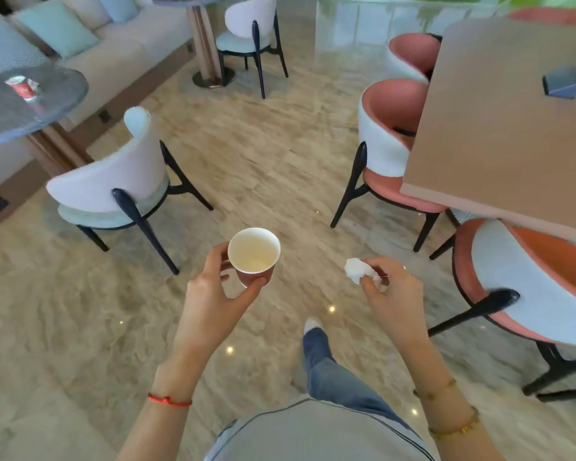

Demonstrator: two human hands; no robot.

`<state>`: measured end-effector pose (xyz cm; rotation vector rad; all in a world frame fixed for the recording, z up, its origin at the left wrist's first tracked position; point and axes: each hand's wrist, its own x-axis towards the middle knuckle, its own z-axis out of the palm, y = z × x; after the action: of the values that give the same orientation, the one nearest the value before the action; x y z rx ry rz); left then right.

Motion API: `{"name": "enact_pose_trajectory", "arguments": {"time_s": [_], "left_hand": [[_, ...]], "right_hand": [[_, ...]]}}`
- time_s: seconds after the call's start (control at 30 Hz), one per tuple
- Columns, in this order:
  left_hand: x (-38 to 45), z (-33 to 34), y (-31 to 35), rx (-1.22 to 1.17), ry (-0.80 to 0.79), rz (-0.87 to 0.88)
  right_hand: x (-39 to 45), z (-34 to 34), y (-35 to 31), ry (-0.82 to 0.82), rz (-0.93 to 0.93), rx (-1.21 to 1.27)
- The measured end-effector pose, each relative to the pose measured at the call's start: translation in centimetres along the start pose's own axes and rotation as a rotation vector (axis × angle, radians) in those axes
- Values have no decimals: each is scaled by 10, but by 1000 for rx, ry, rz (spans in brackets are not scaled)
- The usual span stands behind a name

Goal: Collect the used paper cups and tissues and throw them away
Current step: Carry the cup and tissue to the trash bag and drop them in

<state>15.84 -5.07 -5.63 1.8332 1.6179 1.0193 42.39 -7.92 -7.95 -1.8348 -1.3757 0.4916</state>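
On the round tabletop (0, 118) far left lies what looks like another red cup (23, 88). The left hand (213, 291) grips a light, crushable paper cup (254, 256) low around its wall; the right hand (391, 287) pinches a soft crumpled tissue (359, 271).

Left hand (213, 287) holds an upright paper cup (254, 254); right hand (393, 291) pinches a crumpled tissue (358, 270).
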Motion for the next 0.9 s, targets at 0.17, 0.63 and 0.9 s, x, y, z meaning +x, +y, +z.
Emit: {"name": "enact_pose_trajectory", "arguments": {"time_s": [0.17, 0.63, 0.9], "left_hand": [[136, 39, 9, -1, 21, 10], [435, 107, -27, 16, 100, -43], [657, 145, -49, -48, 47, 22]], "right_hand": [[145, 14, -3, 8, -31, 5], [458, 92, -12, -75, -49, 41], [667, 153, -28, 4, -57, 31]]}}
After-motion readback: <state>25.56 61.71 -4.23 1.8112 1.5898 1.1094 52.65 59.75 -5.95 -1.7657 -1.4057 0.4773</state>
